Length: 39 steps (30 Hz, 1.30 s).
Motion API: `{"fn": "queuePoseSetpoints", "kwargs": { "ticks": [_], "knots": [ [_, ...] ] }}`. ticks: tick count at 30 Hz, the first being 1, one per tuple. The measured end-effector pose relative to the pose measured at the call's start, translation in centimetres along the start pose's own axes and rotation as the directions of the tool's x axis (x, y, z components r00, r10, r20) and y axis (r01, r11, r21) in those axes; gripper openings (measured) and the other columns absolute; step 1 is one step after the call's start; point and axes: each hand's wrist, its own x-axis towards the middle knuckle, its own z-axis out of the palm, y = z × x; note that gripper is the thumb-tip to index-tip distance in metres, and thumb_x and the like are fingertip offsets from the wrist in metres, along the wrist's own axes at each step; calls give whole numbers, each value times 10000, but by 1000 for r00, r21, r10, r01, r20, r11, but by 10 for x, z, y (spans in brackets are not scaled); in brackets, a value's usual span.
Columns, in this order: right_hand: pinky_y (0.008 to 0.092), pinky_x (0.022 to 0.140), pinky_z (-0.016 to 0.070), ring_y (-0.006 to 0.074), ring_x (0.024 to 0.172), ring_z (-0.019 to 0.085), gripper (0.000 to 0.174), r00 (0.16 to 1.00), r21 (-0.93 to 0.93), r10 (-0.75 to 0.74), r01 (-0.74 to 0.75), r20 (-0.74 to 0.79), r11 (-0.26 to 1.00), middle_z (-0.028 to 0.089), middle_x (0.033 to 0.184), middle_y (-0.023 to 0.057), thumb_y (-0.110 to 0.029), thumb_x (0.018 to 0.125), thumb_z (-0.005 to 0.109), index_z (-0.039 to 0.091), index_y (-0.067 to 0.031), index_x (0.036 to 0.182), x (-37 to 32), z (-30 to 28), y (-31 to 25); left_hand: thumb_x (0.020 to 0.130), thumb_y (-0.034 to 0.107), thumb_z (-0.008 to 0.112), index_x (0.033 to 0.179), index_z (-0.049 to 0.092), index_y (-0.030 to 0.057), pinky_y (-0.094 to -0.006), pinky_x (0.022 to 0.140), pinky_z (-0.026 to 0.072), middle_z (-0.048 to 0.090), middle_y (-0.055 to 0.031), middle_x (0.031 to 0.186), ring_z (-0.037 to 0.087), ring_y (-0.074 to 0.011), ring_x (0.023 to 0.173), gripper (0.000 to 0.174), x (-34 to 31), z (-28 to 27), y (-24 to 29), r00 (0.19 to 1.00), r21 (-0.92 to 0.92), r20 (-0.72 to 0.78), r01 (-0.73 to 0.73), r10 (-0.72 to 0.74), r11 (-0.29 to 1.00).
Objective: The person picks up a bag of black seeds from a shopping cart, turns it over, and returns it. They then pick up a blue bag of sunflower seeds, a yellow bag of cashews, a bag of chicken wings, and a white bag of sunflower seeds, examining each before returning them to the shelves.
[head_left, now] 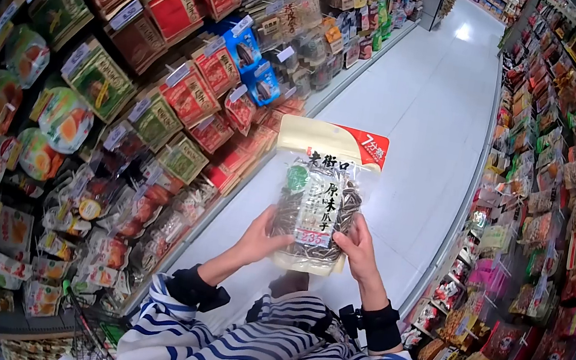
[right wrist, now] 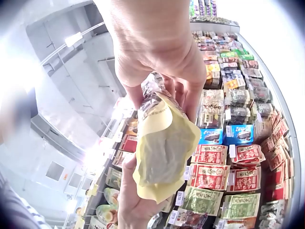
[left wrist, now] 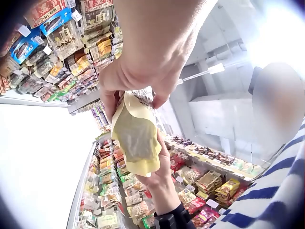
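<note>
A clear and cream bag of dark seeds [head_left: 316, 199], with a red top corner and black lettering, is held upright, its printed front toward the head view. My left hand [head_left: 261, 238] grips its lower left edge, thumb on the front. On the lower right edge my right hand [head_left: 359, 250] grips it the same way. Both wrist views show the bag's cream bottom [left wrist: 137, 138] [right wrist: 164, 155] between the two hands. Fingers behind the bag are partly hidden in the head view.
Shelves of packaged snacks [head_left: 189, 94] line the left, and more hanging packets [head_left: 539, 217] line the right. A pale floor aisle [head_left: 416, 117] runs between them. Part of a wire cart [head_left: 86, 336] shows at the lower left.
</note>
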Motion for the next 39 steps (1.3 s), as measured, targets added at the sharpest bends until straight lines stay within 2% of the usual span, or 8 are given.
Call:
{"fn": "queuePoseSetpoints", "kwargs": {
  "ticks": [7,14,18,21,23,33,36,39],
  "knots": [
    [269,864,344,135,1027,422,484,999,-27,41,-41,-10,999,436,1123,105,-72,757,576,319,24,1156,131,-20,-20,701,-32,581,1188,292,-46,-294,935,286,415,-125,1149,385,-171,1083,567,124,-51,18,1000,-18,-20,-9,9,1000],
    [262,886,332,149,1051,430,534,994,-60,105,-107,-37,992,439,1156,104,-66,761,556,279,25,1208,201,-44,-31,686,-79,567,1183,301,-43,-277,938,282,420,-117,1149,382,-156,1089,566,197,-67,40,999,-83,13,44,-43,996],
    [230,775,384,107,936,471,461,994,-8,102,-102,-43,995,480,1076,76,-57,758,567,332,-3,1150,235,-55,-35,685,-81,567,1184,307,-34,-276,939,284,426,-116,1147,387,-160,1090,565,229,-73,42,996,-30,-27,88,-89,996],
    [227,768,386,109,932,475,459,992,5,119,-119,-47,993,482,1076,79,-47,761,559,325,-1,1154,254,-70,-40,716,-94,523,1158,324,-3,-249,832,388,481,-75,1077,476,-122,976,493,254,-70,41,999,65,-49,20,-17,998],
    [229,775,383,115,943,470,466,991,-10,125,-126,-55,992,480,1081,83,-44,763,555,317,3,1160,268,-84,-45,718,-79,535,1155,331,-4,-250,831,389,486,-72,1070,480,-120,967,489,272,-66,43,998,73,-52,42,-38,996],
    [261,845,351,152,1015,446,523,995,14,99,-99,-22,995,446,1138,111,-48,765,547,276,16,1207,345,-215,-112,725,-7,585,1133,349,-18,-264,860,367,485,-79,1065,461,-131,982,472,406,25,74,995,138,-101,5,9,990],
    [268,860,342,161,1038,433,537,994,3,112,-112,-4,994,436,1154,119,-59,770,547,265,16,1221,362,-266,-145,721,26,611,1126,334,-50,-280,892,346,461,-128,1093,436,-158,1027,497,459,61,59,997,120,-79,8,2,993],
    [272,863,344,170,1052,427,551,992,6,127,-127,12,992,428,1169,124,-75,771,551,258,14,1229,378,-313,-174,718,17,613,1117,339,-50,-268,875,357,467,-108,1074,445,-139,996,489,501,100,64,995,46,-91,34,-29,998]
  ]
}}
